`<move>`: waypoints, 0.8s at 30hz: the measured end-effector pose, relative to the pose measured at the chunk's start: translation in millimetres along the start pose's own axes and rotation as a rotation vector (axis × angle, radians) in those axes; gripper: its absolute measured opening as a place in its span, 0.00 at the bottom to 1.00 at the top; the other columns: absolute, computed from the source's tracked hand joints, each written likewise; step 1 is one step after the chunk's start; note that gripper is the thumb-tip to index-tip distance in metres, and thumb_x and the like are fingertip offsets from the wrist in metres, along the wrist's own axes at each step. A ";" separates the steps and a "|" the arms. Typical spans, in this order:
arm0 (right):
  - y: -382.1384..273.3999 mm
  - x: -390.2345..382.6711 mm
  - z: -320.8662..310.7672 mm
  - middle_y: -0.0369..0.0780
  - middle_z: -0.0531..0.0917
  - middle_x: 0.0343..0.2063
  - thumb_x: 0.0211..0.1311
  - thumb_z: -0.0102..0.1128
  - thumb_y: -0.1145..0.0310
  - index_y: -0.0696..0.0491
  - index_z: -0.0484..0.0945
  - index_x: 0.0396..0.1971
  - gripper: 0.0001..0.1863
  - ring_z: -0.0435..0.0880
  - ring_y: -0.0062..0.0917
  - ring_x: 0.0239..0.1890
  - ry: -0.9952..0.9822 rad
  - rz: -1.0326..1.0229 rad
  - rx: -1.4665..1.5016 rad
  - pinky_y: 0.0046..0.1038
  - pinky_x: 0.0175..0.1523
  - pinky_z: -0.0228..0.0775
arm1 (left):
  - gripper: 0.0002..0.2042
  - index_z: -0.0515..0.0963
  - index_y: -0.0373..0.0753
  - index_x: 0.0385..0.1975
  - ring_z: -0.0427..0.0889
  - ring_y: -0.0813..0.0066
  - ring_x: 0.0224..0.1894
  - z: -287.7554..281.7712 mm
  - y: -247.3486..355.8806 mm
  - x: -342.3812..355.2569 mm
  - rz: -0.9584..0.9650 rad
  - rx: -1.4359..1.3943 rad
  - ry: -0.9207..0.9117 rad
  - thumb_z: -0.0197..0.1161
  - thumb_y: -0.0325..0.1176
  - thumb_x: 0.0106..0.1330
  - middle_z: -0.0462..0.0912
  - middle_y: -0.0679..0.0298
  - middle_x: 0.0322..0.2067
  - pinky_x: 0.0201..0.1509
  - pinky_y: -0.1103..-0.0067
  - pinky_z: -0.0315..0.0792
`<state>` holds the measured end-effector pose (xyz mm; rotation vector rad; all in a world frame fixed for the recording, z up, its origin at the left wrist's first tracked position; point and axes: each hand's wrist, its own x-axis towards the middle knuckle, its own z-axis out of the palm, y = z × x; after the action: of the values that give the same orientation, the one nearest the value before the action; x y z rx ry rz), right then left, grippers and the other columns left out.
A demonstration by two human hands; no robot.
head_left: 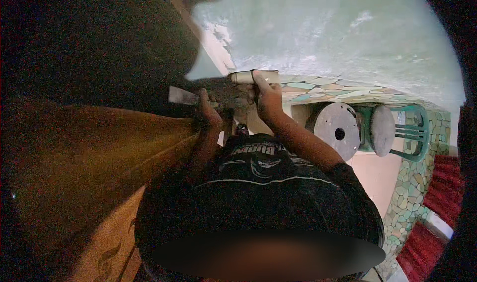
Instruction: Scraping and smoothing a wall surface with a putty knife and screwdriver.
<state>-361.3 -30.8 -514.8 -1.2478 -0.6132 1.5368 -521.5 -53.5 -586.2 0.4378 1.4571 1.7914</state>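
Observation:
My left hand (210, 112) is closed around a putty knife, whose broad grey blade (182, 96) points away to the left. In my right hand (268, 100) is an oblong cream-coloured thing (242, 77), held level with the thumb on top and fingers beneath. Its far side lies close to the pale green wall (318, 28); whether it touches the wall I cannot tell. Whitish patches (218, 36) mark the wall's corner edge just beyond it.
Coloured flat stones (318, 89) clad the foot of the wall. To the right stand a round grey tabletop (339, 133) with a dark centre hole and a green plastic chair (422, 133) with a grey disc (382, 131). An orange-brown cloth (114, 133) hangs left; red cloth (444, 190) lies far right.

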 end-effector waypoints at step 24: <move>-12.1 10.2 -42.7 0.39 0.74 0.18 0.59 0.55 0.61 0.59 0.73 0.28 0.14 0.70 0.23 0.16 0.129 0.033 0.351 0.26 0.22 0.62 | 0.29 0.63 0.45 0.49 0.63 0.74 0.35 45.9 71.2 -6.7 -0.366 -0.358 0.146 0.43 0.63 0.60 0.66 0.66 0.37 0.44 0.68 0.61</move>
<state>-316.7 -25.8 -522.9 -1.0794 -0.2265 1.5002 -510.4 -31.1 -505.0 -0.1374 1.1831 1.7563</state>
